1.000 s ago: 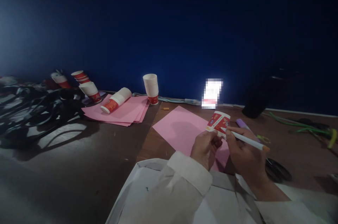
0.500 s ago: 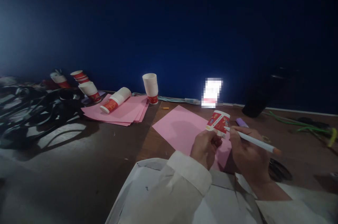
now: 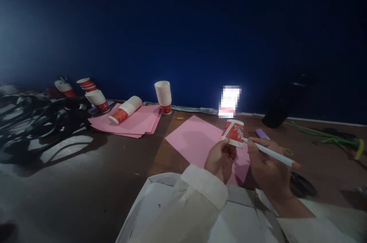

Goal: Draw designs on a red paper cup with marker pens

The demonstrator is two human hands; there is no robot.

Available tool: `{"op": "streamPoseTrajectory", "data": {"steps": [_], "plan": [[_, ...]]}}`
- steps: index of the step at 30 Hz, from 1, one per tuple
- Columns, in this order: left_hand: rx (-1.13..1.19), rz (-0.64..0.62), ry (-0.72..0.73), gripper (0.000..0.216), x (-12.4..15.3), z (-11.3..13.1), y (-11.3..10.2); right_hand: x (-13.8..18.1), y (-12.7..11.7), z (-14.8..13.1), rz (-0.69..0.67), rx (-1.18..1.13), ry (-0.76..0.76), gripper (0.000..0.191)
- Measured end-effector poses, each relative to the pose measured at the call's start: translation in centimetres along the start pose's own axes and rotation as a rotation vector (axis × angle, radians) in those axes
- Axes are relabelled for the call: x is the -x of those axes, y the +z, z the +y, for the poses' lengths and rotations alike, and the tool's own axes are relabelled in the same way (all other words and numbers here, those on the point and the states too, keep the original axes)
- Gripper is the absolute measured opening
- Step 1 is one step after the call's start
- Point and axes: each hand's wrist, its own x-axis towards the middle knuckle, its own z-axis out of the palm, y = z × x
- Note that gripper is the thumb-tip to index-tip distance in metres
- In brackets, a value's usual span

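Note:
My left hand [image 3: 220, 159] is closed around the lower part of a red and white paper cup [image 3: 233, 133], holding it upside down above a pink sheet [image 3: 195, 138]. My right hand [image 3: 265, 166] grips a white pen [image 3: 272, 154] with an orange end. The pen's tip touches the cup's side. Both hands hover over the near right part of the brown table [image 3: 86, 174].
Several pink sheets [image 3: 129, 122] lie at the back with a fallen cup stack [image 3: 125, 109] on them and an upright stack [image 3: 163, 97] beside. More cups [image 3: 91, 92] and dark cables [image 3: 34, 120] sit far left. Black scissors [image 3: 302, 187], a purple marker [image 3: 262, 134] and green stems [image 3: 329, 136] lie right.
My left hand has turned the cup a little and shifted it slightly left. The pen stays at the cup's side, its orange end dipping a bit.

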Motion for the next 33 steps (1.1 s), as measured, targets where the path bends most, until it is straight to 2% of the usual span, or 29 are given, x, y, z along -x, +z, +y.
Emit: {"op": "streamPoseTrajectory", "data": {"steps": [7,11,14,26,33], "plan": [[0.064,-0.084,-0.027,0.013,0.35,0.15,0.11,0.14,0.01,-0.54,-0.024,-0.067,-0.002,0.019],[0.1,-0.124,0.009,0.008,0.19,0.0,-0.04,0.01,-0.04,-0.78,-0.007,-0.074,-0.053,0.019],[0.098,-0.157,0.022,0.004,-0.05,-0.19,-0.27,-0.01,-0.05,-0.9,-0.012,-0.109,-0.034,0.02],[0.023,-0.172,0.096,0.007,0.52,-0.53,0.38,0.27,0.23,-0.42,-0.077,-0.146,-0.029,0.017],[-0.033,-0.185,0.134,0.006,0.34,-0.81,0.0,0.34,0.29,-0.47,-0.085,-0.131,-0.006,0.018]]}}
